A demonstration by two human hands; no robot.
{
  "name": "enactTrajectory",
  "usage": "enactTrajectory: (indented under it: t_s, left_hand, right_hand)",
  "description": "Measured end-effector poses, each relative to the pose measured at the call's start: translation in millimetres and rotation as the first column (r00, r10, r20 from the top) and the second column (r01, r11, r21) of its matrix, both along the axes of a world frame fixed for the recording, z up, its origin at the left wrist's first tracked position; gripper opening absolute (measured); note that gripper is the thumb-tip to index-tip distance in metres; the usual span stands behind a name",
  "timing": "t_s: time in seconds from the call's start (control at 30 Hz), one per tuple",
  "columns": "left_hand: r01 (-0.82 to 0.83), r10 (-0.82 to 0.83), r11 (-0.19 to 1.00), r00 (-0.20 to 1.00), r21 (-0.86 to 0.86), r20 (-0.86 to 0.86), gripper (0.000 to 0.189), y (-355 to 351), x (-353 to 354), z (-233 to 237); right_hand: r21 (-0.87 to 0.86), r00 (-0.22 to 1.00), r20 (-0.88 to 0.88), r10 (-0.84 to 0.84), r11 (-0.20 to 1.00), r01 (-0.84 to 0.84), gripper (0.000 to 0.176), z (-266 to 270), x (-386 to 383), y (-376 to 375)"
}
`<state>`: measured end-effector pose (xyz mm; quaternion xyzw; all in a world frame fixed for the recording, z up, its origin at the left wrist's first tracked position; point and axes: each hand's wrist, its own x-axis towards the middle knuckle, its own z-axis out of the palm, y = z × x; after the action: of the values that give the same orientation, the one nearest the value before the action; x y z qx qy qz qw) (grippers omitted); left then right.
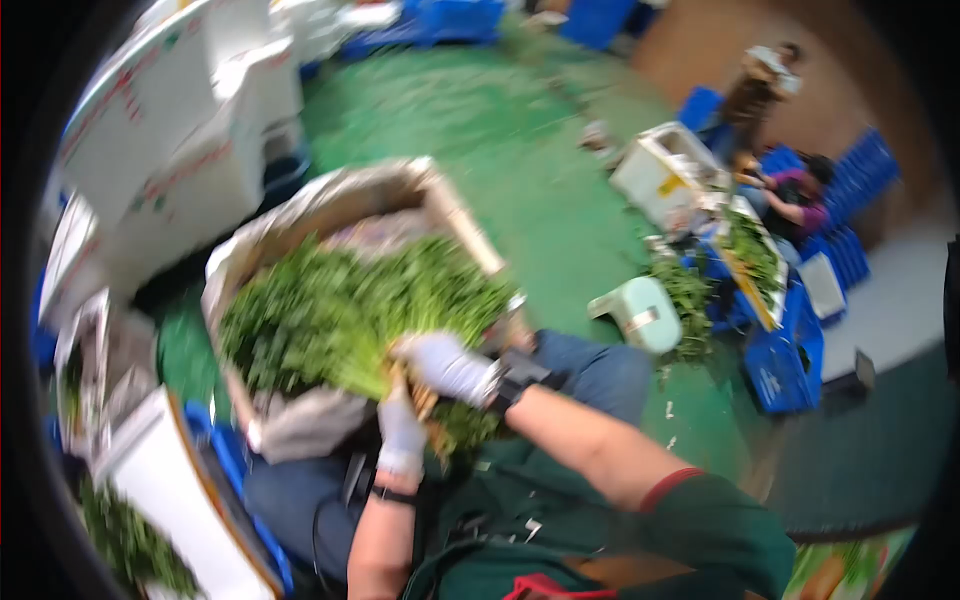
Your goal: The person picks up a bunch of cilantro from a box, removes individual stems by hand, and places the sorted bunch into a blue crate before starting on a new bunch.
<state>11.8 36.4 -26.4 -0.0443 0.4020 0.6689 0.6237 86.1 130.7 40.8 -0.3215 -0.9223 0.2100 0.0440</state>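
Observation:
Two hands in whitish gloves meet at the pale stem ends of leafy greens (330, 310), which lie fanned out in a large lined box (466, 216) in front of my knees. My left hand (400, 428) is closed, thumb up, round the gathered stems. Just above and to its right, my right hand (445, 366) is closed over the same stem ends, its fingertips blurred. Tan, root-like ends stick out between the two hands. Below them, more leafy trimmings (465, 428) lie near my lap.
White foam boxes (165, 150) stand at the upper left. A white board (180, 510) is at my left, beside loose greens (135, 535). On the green floor to the right are a pale green stool (650, 315), blue crates (785, 350) and two people, one seated (800, 205), one standing (765, 85).

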Motion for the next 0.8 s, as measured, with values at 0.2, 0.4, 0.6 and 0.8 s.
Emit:
enactTrajectory:
  t_s: [0.2,0.4,0.6,0.8]
  left_hand:
    - [-0.007,0.01,0.999,0.998,-0.054,0.067,0.028,-1.5,-1.1,-13.8]
    - [0.019,-0.023,0.993,0.999,-0.114,-0.031,0.024,-6.5,-2.6,6.0]
    - [-0.046,-0.002,0.981,0.969,-0.187,-0.248,0.017,-5.1,3.6,9.1]
    - [0.092,-0.082,0.996,0.774,-0.016,-0.628,0.038,-6.1,18.5,-4.0]
  right_hand:
    - [-0.035,1.0,0.003,0.031,0.999,-0.03,0.026,-11.8,2.5,-8.4]
    - [-0.209,0.968,-0.197,-0.154,0.972,0.112,0.017,-19.0,-0.5,-2.9]
    - [-0.069,0.927,-0.318,-0.198,0.98,0.186,0.039,15.4,-28.8,-27.7]
    - [0.182,0.969,-0.106,-0.223,0.954,0.239,0.064,4.4,-27.0,-38.9]
